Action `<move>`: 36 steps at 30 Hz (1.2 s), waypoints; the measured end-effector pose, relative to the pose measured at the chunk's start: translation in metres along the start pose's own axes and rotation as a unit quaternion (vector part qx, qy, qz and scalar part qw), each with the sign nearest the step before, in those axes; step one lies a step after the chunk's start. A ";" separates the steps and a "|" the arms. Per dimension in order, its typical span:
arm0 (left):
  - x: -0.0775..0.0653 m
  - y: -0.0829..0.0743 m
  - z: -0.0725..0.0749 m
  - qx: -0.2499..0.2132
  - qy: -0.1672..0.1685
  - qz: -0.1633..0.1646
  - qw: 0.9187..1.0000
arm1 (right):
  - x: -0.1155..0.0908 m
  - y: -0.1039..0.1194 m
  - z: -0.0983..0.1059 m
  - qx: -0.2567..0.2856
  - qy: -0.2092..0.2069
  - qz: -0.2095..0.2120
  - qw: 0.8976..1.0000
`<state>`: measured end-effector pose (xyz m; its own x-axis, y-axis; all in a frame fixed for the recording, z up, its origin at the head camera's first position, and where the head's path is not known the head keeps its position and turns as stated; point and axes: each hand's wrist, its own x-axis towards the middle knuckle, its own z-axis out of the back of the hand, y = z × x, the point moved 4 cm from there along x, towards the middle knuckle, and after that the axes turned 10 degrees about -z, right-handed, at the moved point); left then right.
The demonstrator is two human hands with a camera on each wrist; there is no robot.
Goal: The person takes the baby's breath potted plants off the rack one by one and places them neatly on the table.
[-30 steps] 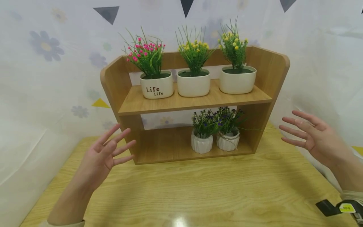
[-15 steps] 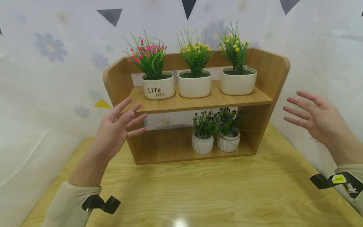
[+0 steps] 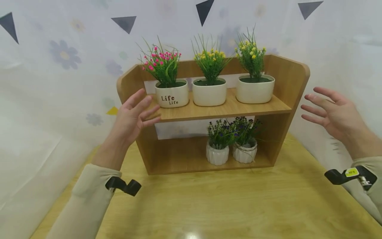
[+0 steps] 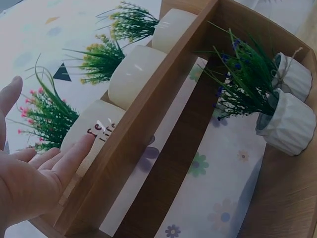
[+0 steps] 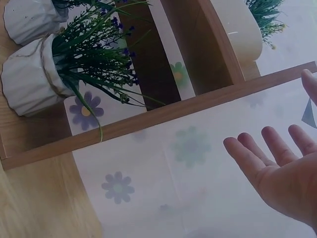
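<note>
My left hand (image 3: 129, 119) is raised with fingers spread, overlapping the left side of the wooden shelf (image 3: 191, 116) in the head view; it holds nothing. Nearest to it stands a white oval pot lettered "Life" with pink flowers (image 3: 172, 96). My right hand (image 3: 338, 114) hovers just beyond the shelf's right side, fingers extended, also holding nothing. On the upper tier are two more white pots, a middle one with yellow flowers (image 3: 210, 94) and a right one with yellow flowers (image 3: 255, 91). Below sit two small ribbed white pots, the left pot (image 3: 217, 155) and the twine-tied pot (image 3: 245, 153), with dark purple flowers.
The shelf stands on a light wooden table (image 3: 209, 202). Behind it hangs a white floral curtain (image 3: 89, 66) with dark triangle pennants (image 3: 123, 23). Each sleeve carries a black wrist mount, the left mount (image 3: 123, 186) and the right mount (image 3: 349, 175).
Both hands have risen, and the left has also shifted right, from beside the shelf's lower part to its upper tier. The head view has tilted slightly up. The pots keep their places.
</note>
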<state>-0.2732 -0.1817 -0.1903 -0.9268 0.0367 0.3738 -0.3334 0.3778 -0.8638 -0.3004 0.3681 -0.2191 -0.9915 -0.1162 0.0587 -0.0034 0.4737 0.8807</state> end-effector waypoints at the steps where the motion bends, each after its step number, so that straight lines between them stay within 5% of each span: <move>1: 0.003 0.000 0.000 -0.001 -0.008 0.002 1.000 | 0.002 0.000 -0.001 -0.004 -0.001 0.001 1.000; 12: 0.032 0.006 -0.006 0.141 -0.055 0.004 0.988 | 0.009 -0.007 -0.008 -0.079 -0.027 0.000 0.997; 20: 0.043 0.013 -0.008 0.182 -0.059 0.004 0.982 | 0.012 -0.011 -0.016 -0.143 -0.054 0.011 0.988; 26: 0.053 0.015 -0.012 0.217 -0.053 0.007 0.975 | 0.012 -0.017 -0.024 -0.229 -0.099 0.012 0.968; 36: 0.072 0.016 -0.010 0.251 -0.051 0.026 0.966 | 0.013 -0.022 -0.030 -0.262 -0.104 0.033 0.959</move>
<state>-0.3439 -0.1643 -0.1734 -0.9484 -0.0566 0.3119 -0.3036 -0.1198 -0.9452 -0.3088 0.3298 -0.2238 -0.9919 0.1019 0.0755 0.0722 -0.0356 0.9968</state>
